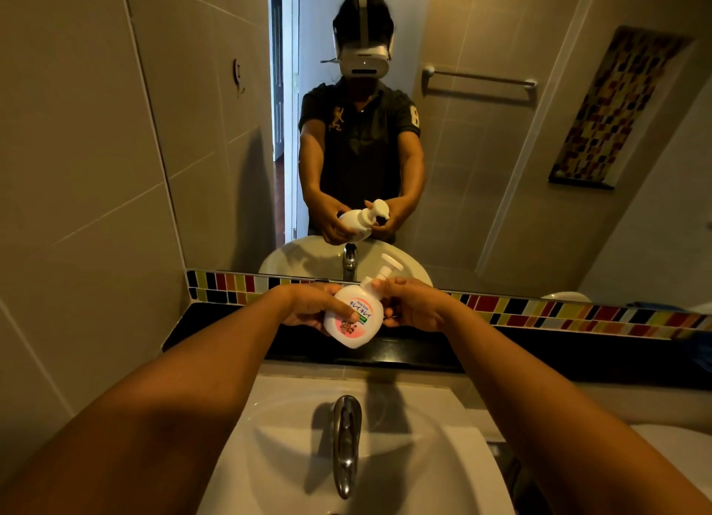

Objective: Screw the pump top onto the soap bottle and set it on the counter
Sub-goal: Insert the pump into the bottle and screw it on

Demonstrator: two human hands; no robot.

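Overhead, both hands grip the soap bottle [352,317] above the black counter [539,350], facing the mirror [501,148].

Place: home bathroom.
Fixtures: white basin [443,476] with chrome tap [346,445], set below a black counter [539,354].
Walls: beige tiles, wall mirror [481,187], coloured mosaic strip [578,314], towel rail [479,77] reflected.

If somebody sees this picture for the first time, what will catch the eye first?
First, the white soap bottle, held tilted above the sink: the left hand grips its body and the right hand is at the pump top. Then the mirror behind, reflecting the person, and the steel faucet below.
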